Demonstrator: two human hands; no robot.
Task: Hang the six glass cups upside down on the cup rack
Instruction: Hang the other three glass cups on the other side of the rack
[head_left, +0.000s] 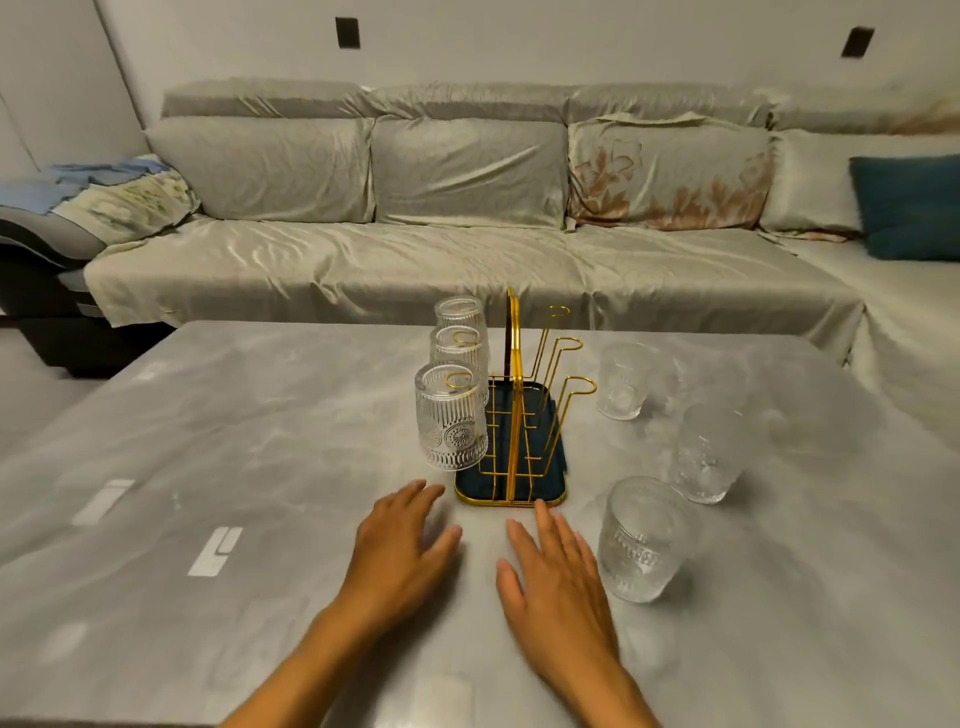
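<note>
A gold wire cup rack with a dark tray base stands mid-table. Three ribbed glass cups hang upside down on its left pegs: a near cup, a middle cup and a far cup. The three right pegs are bare. To the right of the rack three more cups stand upright on the table: a far one, a middle one and a near one. My left hand and my right hand lie flat, fingers spread, just in front of the rack, holding nothing.
The grey marbled table fills the foreground. Behind it runs a long sofa under a pale cover, with a teal cushion at the right and folded cloths at the left.
</note>
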